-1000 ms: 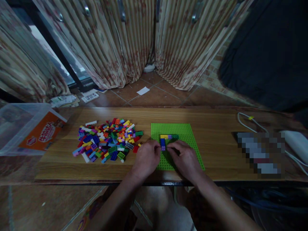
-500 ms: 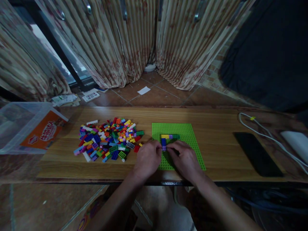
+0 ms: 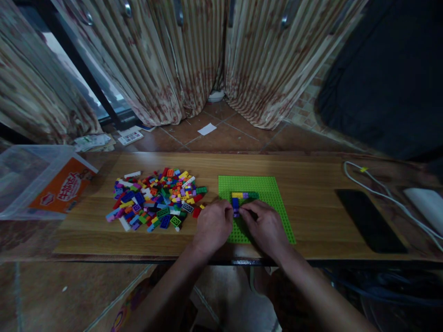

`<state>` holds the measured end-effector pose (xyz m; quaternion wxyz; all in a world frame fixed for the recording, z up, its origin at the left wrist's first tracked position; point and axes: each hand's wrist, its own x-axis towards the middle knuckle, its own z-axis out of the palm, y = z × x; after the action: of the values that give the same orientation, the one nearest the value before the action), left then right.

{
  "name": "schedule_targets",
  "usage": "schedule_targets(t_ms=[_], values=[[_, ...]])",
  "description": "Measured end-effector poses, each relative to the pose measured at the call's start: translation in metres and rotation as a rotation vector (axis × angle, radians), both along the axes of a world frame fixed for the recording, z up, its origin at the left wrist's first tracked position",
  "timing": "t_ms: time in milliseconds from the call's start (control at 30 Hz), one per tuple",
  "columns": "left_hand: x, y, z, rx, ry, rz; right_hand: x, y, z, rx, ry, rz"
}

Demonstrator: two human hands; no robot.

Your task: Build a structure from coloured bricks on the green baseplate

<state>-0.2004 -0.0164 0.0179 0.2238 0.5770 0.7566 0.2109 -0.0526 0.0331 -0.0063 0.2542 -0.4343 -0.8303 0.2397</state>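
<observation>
A small purple brick [image 3: 236, 214] sits at the near end of a dark blue brick [image 3: 235, 203] on the green baseplate [image 3: 265, 184]. My left hand [image 3: 214, 222] pinches the purple brick from its left side, fingers closed. From the other side, my right hand [image 3: 266, 225] holds it between thumb and forefinger. Beyond the blue brick runs a row of a yellow brick [image 3: 237, 195], another purple brick [image 3: 245, 195] and a green brick [image 3: 254, 195]. My fingers partly cover the purple brick and the near part of the plate.
A heap of loose coloured bricks [image 3: 155, 200] lies left of the plate on the wooden table [image 3: 311, 175]. At the far left stands a clear plastic box [image 3: 38, 159] with an orange label. A black phone-like slab [image 3: 370, 221] and a white cable [image 3: 384, 193] lie on the right.
Both hands stay at the purple brick with only a very slight shift of the fingers. The other bricks have not moved.
</observation>
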Motion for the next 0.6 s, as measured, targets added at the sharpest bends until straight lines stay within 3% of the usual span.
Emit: schedule_targets(t_ms=[600], values=[[0.003, 0.0047, 0.0022, -0.022, 0.041, 0.051, -0.0028, 0.0031, -0.0006, -0.024, 0.001, -0.032]])
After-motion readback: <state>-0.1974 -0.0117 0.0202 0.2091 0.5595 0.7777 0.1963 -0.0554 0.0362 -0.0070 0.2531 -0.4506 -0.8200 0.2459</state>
